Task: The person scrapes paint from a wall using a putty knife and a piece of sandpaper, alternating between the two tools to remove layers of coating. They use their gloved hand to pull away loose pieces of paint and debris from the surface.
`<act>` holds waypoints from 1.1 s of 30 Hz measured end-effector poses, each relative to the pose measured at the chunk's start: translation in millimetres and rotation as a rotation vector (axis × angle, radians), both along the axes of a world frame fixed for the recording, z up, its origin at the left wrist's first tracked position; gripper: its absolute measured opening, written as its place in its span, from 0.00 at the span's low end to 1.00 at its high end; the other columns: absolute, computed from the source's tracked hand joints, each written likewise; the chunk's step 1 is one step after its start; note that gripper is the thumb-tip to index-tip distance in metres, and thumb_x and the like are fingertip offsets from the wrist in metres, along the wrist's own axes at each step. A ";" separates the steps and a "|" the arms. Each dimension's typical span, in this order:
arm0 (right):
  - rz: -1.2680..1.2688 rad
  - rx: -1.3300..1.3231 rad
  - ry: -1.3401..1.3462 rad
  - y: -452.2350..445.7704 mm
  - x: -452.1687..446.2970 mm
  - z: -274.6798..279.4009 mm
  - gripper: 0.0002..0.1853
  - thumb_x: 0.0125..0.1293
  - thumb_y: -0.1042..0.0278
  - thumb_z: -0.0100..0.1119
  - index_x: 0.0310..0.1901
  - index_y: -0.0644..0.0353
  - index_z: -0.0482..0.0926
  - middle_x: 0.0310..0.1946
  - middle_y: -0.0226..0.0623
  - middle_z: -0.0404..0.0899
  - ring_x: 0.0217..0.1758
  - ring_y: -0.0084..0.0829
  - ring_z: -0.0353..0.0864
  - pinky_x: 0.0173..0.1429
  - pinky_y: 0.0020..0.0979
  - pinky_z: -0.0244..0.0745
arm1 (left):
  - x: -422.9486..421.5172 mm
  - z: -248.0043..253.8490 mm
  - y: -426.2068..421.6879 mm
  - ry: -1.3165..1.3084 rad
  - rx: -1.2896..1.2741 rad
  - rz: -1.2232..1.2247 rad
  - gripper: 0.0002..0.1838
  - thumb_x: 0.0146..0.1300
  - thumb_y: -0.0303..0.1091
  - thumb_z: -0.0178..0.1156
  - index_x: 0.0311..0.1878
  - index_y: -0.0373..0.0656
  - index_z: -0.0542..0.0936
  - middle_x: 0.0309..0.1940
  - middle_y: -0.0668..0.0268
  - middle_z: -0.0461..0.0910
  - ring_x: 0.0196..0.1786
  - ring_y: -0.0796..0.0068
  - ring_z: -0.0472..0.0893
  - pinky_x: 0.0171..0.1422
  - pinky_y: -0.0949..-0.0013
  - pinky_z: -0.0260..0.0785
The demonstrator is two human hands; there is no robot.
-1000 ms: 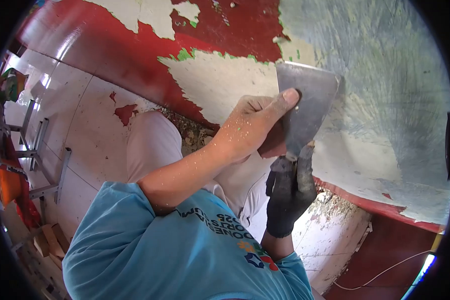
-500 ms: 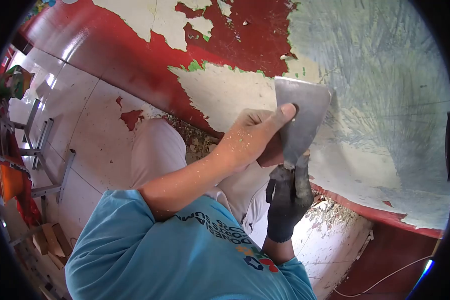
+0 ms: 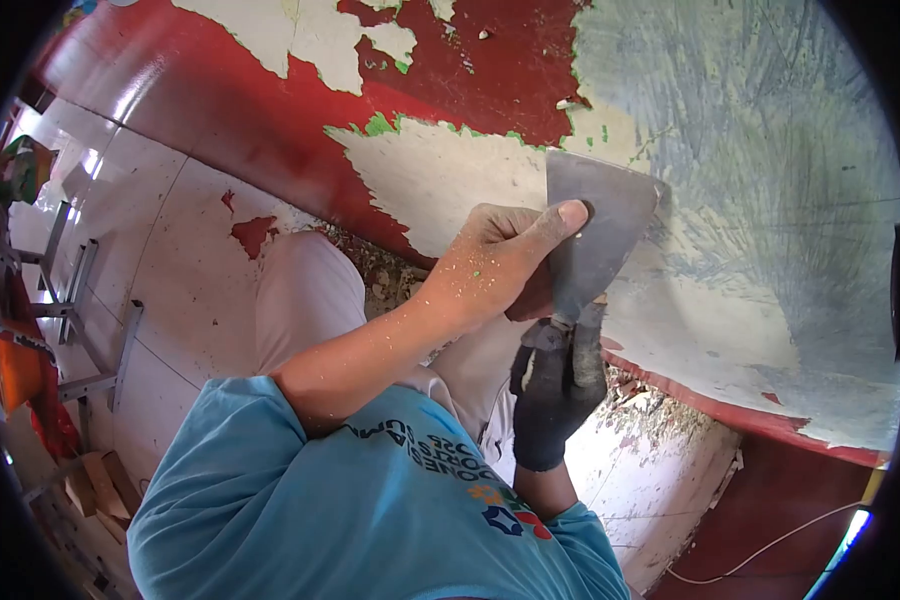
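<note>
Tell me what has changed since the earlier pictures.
The wide grey metal scraper, bare left hand and black-gloved right hand have shifted slightly left in view. Nothing was grasped or released; the left thumb stays on the blade.

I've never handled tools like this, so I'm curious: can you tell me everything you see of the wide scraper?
The scraper has a flat, grey, metal-looking blade, flaring from a narrow neck to a wide edge. It lies before the patchy painted surface, wide edge toward the picture's top; whether that edge touches is unclear. The bare left hand holds the blade's side, thumb on its face. The gloved right hand grips the narrow end, hiding any handle there.
</note>
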State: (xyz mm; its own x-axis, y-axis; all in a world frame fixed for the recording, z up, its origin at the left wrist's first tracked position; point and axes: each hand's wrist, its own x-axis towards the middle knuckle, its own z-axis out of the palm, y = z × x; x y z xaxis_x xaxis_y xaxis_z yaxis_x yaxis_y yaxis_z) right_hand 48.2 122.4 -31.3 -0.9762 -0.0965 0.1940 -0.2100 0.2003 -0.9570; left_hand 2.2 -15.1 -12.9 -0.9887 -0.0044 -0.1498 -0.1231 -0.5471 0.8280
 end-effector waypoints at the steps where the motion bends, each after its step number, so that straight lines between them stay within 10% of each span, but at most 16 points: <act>1: -0.025 -0.051 0.026 -2.0 -0.8 -4.8 0.24 0.60 0.83 0.56 0.59 0.67 0.71 0.28 0.35 0.80 0.23 0.19 0.72 0.29 0.23 0.71 | -1.1 -0.8 0.0 -0.002 -0.002 0.002 0.23 0.68 0.50 0.53 0.33 0.35 0.81 0.27 0.61 0.82 0.27 0.79 0.79 0.29 0.75 0.70; 33: -0.003 0.130 0.026 18.8 4.2 15.7 0.28 0.57 0.86 0.53 0.62 0.66 0.69 0.26 0.36 0.79 0.24 0.22 0.74 0.30 0.23 0.71 | 4.3 8.6 9.0 -0.018 0.170 -0.047 0.24 0.67 0.50 0.55 0.28 0.36 0.81 0.24 0.65 0.80 0.22 0.84 0.73 0.23 0.77 0.62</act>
State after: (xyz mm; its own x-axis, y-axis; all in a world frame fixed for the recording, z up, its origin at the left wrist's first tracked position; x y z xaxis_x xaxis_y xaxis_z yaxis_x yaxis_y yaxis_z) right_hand 52.4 141.2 -15.7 -0.9713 -0.1198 0.2055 -0.2339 0.3232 -0.9170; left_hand 6.5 -6.1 -4.3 -0.9844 0.0687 -0.1622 -0.1658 -0.6723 0.7215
